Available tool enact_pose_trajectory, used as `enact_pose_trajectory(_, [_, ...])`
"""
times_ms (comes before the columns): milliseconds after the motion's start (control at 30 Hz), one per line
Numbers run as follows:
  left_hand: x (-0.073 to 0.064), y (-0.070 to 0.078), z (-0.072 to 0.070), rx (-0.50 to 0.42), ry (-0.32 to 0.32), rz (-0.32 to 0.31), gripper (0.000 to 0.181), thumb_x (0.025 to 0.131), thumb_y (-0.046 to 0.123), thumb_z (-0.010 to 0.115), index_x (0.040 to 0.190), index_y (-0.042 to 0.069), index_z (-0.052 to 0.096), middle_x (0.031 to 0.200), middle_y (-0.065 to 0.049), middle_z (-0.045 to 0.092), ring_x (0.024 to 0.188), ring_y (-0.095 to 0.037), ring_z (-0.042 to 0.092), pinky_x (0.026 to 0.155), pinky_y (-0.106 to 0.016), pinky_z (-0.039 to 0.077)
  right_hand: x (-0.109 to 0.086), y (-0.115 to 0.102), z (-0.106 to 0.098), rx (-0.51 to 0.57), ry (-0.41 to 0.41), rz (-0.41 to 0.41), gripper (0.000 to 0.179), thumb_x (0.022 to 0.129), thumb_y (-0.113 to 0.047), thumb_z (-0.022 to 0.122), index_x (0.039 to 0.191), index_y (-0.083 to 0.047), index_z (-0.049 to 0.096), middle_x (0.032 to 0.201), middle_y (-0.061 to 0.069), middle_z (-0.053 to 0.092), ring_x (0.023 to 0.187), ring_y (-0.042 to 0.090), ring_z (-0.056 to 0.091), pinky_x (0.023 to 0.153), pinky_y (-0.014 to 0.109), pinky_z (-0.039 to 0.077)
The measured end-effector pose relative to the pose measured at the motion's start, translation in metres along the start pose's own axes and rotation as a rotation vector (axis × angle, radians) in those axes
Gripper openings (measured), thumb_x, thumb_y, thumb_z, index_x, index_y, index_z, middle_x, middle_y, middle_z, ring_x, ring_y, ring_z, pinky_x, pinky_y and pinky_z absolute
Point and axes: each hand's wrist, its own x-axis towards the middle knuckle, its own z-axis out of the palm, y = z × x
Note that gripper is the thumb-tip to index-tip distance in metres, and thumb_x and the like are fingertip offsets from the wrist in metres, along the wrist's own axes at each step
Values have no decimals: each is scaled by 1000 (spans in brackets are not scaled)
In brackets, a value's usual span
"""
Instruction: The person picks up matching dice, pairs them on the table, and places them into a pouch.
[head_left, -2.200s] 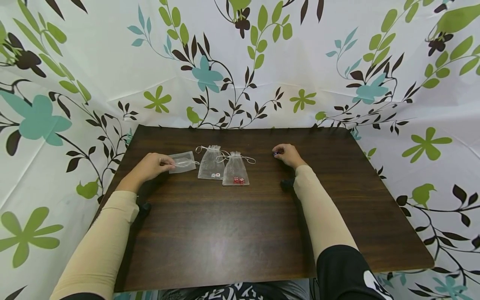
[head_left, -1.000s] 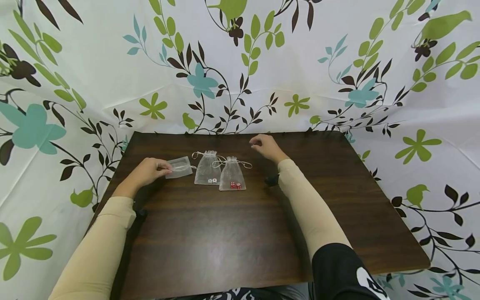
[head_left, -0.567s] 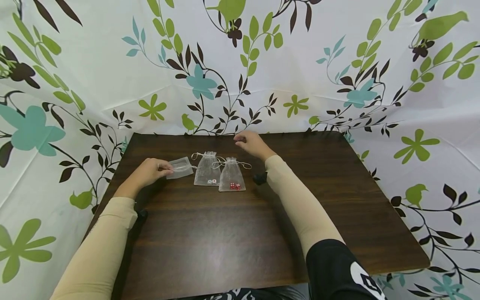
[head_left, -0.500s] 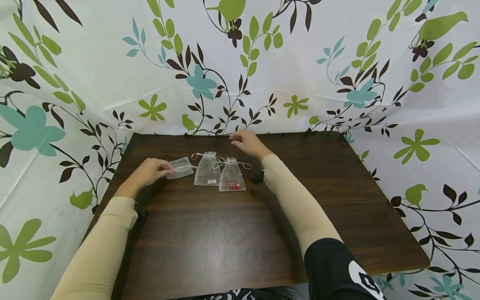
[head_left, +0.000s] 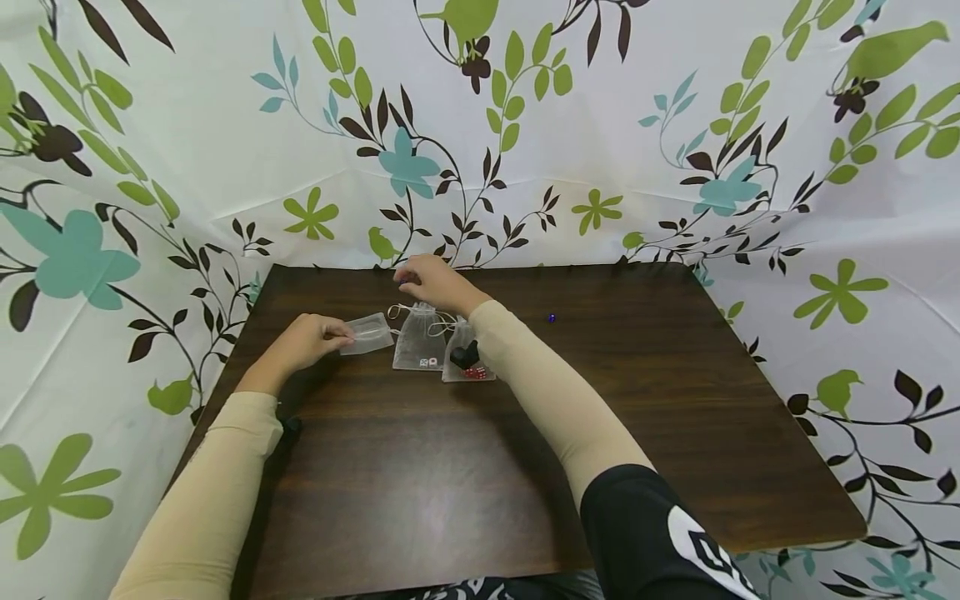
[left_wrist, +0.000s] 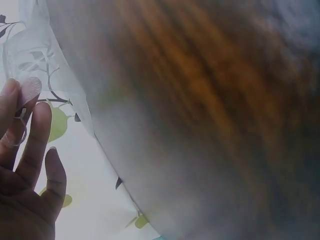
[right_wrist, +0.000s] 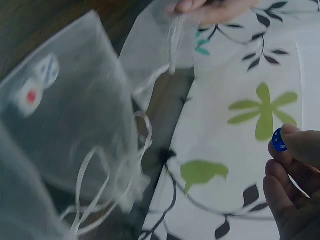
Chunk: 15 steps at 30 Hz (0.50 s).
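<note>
My left hand [head_left: 303,346] pinches the edge of a flat sheer white drawstring pouch [head_left: 370,333], its cord trailing right; no dice show in it. Between thumb and fingertip, my right hand [head_left: 441,283] pinches a small blue die [right_wrist: 279,140] with white pips, above the table's back edge. Below that hand lies a second sheer pouch [head_left: 412,343] holding white dice [head_left: 428,362]. A third pouch [head_left: 452,372] with red dice [head_left: 476,373] is partly covered by my right wrist and its black camera. Another blue die [head_left: 552,317] rests right of my right forearm.
The dark wood table [head_left: 420,467] spans the area in front of me. A white cloth with printed leaves and flowers [head_left: 495,208] hangs behind and beside it. Looped cords [head_left: 442,325] of the two lying pouches cross each other.
My right hand has moved left across the back of the table, from the right side to above the pouches, carrying the die. My left hand stays about where it was with its pouch.
</note>
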Motion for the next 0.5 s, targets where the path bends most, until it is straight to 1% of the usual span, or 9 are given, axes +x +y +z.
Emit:
enact_pose_trajectory(133, [1,2,0,2,1,11,10,92,10,76,99,4,79,91,-8,78,84,-25,72,74,-46,56,10,-13,4,-37,-24,-29,22,102,-15,64,121,-6,70,117,6,69,107,15,63,93,23,46])
enact_pose_trajectory(300, [1,2,0,-6,-2,14,9,91,9,76,98,4,79,91,-8,78,81,-23,71,73,-45,56,18,-25,7,-73,-41,-67,23,101,-12,64,123,-6,69,120,5,68,110,16,62,95,23,46])
enact_pose_trajectory(500, [0,1,-2,-16,-1,5,10,91,10,76,98,4,79,92,-8,78,81,-23,71,73,-46,56,24,-35,11,-62,-92,-99,24,102,-12,62,125,-6,68,123,6,66,113,17,60,95,23,46])
